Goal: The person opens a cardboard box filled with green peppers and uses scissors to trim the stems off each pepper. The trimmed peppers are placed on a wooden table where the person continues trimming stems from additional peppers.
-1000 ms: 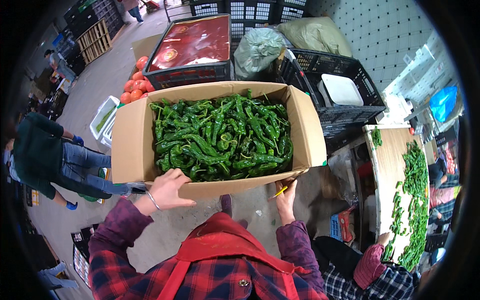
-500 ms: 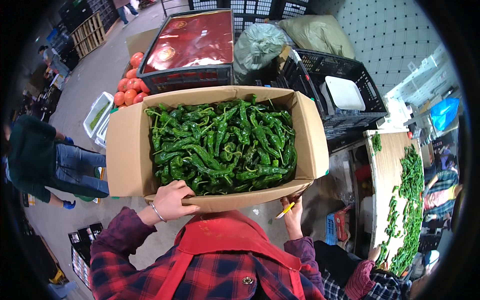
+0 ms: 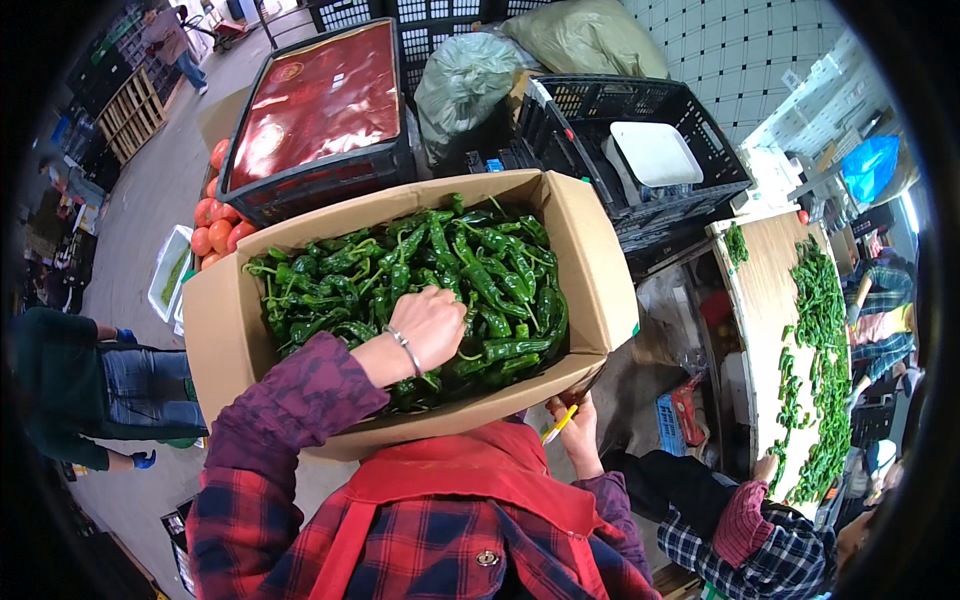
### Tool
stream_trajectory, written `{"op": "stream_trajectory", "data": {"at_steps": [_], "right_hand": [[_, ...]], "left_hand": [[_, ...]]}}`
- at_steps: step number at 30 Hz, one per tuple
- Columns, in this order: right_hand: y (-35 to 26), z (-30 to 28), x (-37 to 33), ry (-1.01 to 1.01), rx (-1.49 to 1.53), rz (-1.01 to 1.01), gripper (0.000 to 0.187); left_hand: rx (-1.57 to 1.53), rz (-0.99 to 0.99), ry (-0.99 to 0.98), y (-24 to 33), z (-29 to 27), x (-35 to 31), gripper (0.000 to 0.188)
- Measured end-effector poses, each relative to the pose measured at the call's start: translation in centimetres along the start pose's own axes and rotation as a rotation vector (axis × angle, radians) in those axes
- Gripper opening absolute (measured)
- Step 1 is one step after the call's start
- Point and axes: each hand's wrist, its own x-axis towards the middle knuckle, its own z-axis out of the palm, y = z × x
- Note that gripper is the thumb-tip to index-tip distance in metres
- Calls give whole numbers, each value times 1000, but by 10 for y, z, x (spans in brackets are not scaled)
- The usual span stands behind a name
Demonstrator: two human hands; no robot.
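A brown cardboard box [image 3: 600,262], its flaps raised, stands tilted in front of me, full of long wrinkled green peppers [image 3: 515,275]. My left hand [image 3: 430,325] is down among the peppers near the middle. Its fingers are curled and closed, their tips hidden, so whatever they hold does not show. At the box's near right corner is my right hand [image 3: 577,430], closed around a slim yellow pen-like tool [image 3: 559,424]. The fingers of that hand also touch or nearly touch the box's corner.
Behind the box are a black crate with a red cover [image 3: 325,105], tomatoes [image 3: 220,225], a plastic bag [image 3: 460,90] and a black crate holding a white tub [image 3: 655,153]. Peppers lie on a table [image 3: 765,330] at right, where people work. Someone stands at left [image 3: 80,375].
My left hand has left the box's near edge and reached in among the peppers. The box now appears further left and more tilted. My right hand stays by its corner with the yellow tool.
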Motion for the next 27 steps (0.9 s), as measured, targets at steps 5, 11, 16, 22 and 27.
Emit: {"op": "stream_trajectory", "data": {"at_steps": [5,11,16,22,27], "right_hand": [[-9,-8,-2,-69,62,33,19],[-12,-28,0,-154,-62,134,22],[-41,-40,1,-253,-182,151,22],[-58,-56,5,-346,-314,232,24],[-67,-66,8,-400,-323,248,24]], "left_hand": [[106,-133,-140,17,10,31,35],[-17,-232,7,29,26,25,25],[-26,-229,3,41,30,15,23],[-117,-309,76,45,32,10,20],[-177,-264,199,46,30,2,17]]}}
